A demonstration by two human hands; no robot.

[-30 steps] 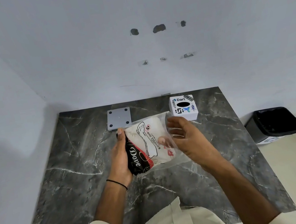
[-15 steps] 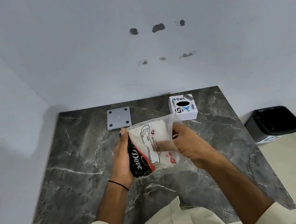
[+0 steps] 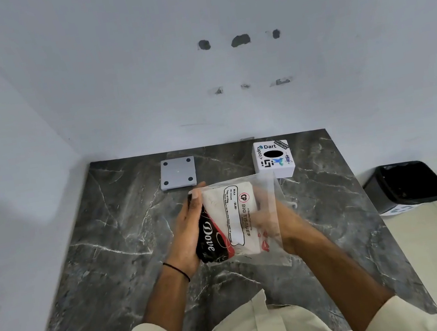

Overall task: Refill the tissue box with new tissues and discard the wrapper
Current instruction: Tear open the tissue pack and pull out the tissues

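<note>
While you stand at the dark marble counter (image 3: 130, 265), a black bin (image 3: 405, 185) sits on the floor off its right side. Your tissue pack (image 3: 229, 221) (white tissues in a clear wrapper) is held above the counter's middle: your left hand (image 3: 187, 236) grips its left edge, and your right hand (image 3: 275, 222) closes on its right side, blurred behind the plastic. At the back stand a white tissue box (image 3: 274, 161) and a grey square plate (image 3: 178, 172).
</note>
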